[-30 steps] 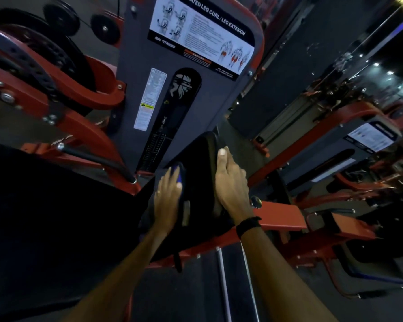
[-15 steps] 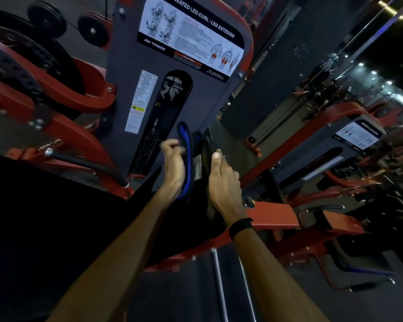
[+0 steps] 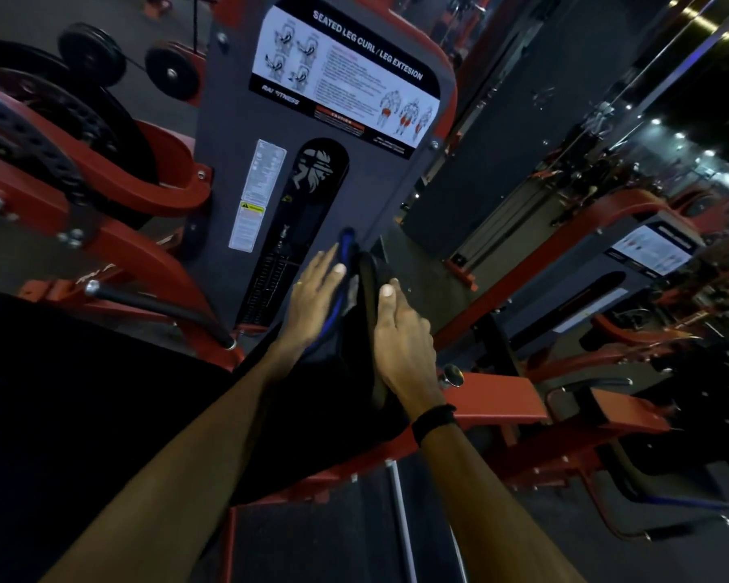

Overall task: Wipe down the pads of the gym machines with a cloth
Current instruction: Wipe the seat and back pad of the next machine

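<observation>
An upright black pad (image 3: 366, 284) of the seated leg curl machine stands edge-on in the middle of the view. My left hand (image 3: 312, 298) lies flat with straight fingers against the pad's left face, pressing a blue cloth (image 3: 347, 245) onto it. The cloth's edge sticks out above my fingertips and below my palm. My right hand (image 3: 400, 342) grips the pad from the right, thumb on the near edge, fingers wrapped behind. A black band sits on that wrist.
The grey weight-stack shroud (image 3: 312, 170) with its instruction label rises just behind the pad. A large black seat pad (image 3: 81, 397) fills the lower left, with a black handle (image 3: 156, 305) and red frame arms (image 3: 114, 254) above it. A chrome knob (image 3: 453, 376) and another red machine (image 3: 649, 254) are at right.
My left hand slid the cloth up the pad's left face toward its top, and its fingers have straightened. My right hand kept its grip on the pad.
</observation>
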The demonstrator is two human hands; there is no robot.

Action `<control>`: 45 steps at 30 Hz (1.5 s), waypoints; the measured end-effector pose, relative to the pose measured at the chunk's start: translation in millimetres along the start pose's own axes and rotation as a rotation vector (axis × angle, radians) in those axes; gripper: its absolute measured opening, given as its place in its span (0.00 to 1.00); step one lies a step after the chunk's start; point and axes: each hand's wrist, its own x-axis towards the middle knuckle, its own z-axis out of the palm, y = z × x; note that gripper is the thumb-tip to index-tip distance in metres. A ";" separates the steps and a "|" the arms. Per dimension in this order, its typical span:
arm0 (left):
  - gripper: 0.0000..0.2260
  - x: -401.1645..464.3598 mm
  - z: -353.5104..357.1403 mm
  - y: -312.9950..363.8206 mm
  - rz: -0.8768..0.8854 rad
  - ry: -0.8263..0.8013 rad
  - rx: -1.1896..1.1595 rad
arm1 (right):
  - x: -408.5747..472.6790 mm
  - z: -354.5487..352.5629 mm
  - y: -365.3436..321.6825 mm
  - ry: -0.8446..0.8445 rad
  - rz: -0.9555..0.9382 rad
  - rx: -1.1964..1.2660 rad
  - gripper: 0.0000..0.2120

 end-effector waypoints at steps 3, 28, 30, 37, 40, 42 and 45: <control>0.37 -22.5 -4.9 -54.9 -0.206 0.040 0.030 | 0.2 -0.8 1.7 -0.005 -0.004 -0.011 0.28; 0.31 -128.9 -7.2 -64.0 -0.239 0.041 0.157 | 4.5 -2.7 2.2 0.013 -0.013 -0.071 0.28; 0.32 -161.2 -2.7 -17.6 -0.178 0.065 0.129 | 3.8 -0.3 3.4 0.004 -0.006 -0.133 0.27; 0.31 -121.9 20.7 69.3 -0.031 -0.001 0.131 | -5.2 3.9 -0.2 -0.034 -0.172 -0.233 0.26; 0.38 -80.8 10.3 42.4 -0.006 -0.021 0.179 | -0.7 2.5 0.1 -0.088 -0.222 -0.261 0.30; 0.37 -65.5 3.3 26.5 -0.103 -0.002 0.158 | 3.8 1.9 0.2 -0.114 -0.265 -0.335 0.33; 0.36 -75.0 -5.0 1.1 -0.267 -0.001 0.149 | 12.3 -0.3 1.0 -0.150 -0.301 -0.453 0.35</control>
